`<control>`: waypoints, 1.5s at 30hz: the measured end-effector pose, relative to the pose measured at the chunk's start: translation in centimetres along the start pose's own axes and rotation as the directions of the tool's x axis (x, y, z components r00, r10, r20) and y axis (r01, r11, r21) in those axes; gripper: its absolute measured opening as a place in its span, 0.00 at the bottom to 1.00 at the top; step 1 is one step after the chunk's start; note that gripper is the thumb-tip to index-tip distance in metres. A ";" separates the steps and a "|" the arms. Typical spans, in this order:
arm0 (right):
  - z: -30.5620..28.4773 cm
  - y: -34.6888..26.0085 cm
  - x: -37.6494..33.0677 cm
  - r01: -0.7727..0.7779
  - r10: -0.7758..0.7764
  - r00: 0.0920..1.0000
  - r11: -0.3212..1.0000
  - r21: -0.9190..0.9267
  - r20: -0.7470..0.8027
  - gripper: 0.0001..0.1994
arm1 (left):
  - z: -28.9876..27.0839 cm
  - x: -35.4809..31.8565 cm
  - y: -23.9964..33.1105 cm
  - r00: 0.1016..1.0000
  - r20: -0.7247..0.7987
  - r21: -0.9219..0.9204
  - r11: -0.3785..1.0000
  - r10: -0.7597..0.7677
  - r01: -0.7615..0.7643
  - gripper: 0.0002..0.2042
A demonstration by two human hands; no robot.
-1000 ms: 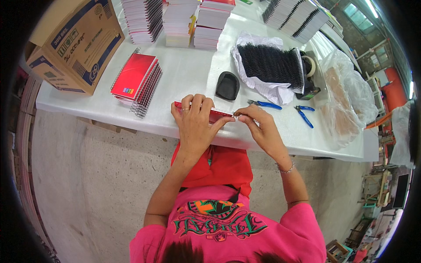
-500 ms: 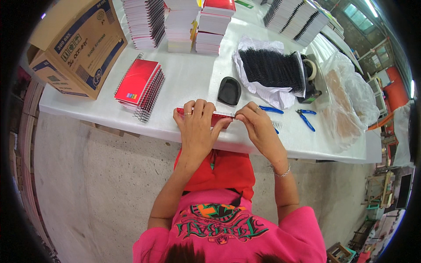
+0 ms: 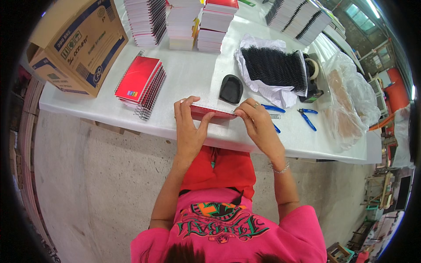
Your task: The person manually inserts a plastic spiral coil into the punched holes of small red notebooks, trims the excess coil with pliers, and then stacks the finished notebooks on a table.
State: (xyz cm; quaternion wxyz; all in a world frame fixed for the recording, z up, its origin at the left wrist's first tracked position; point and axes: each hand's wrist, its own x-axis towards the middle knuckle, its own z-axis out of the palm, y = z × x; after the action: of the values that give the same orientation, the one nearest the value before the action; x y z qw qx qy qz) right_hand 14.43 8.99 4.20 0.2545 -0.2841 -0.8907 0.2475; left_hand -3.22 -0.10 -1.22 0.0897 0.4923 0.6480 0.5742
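A small red notebook (image 3: 218,115) stands on its long side near the table's front edge, its punched edge facing up. Around its left end my left hand (image 3: 188,129) is closed, thumb on the near cover and fingers behind. My right hand (image 3: 258,125) pinches a spiral coil (image 3: 233,112) at the notebook's right end; most of the coil is hidden by the fingertips. Blue-handled pliers (image 3: 274,108) lie just beyond that hand, partly covered by it. Beside them is a short loose coil piece (image 3: 275,116).
A stack of red spiral notebooks (image 3: 139,81) and a cardboard box (image 3: 83,48) are at left. A black tray (image 3: 231,89) sits ahead, with black coils (image 3: 274,68) on paper beyond. Farther right are blue cutters (image 3: 307,118) and a plastic bag (image 3: 351,94). Book stacks (image 3: 217,28) line the back.
My left hand has shifted slightly left and lower along the notebook, with its fingers more raised, so more red cover shows. My right hand stays pinched at the right end.
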 end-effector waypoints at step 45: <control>-3.5 4.0 1.2 -0.332 -0.155 0.885 0.452 0.828 0.439 0.15 | -1.3 1.3 -2.7 0.966 0.258 -0.235 0.971 0.029 0.034 0.54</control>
State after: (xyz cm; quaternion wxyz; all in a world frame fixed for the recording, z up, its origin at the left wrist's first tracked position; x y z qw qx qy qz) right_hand 17.16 13.60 4.83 0.1350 -0.0905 -0.6450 0.7467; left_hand -6.18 0.43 -2.43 0.2329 0.5482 0.5580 0.5778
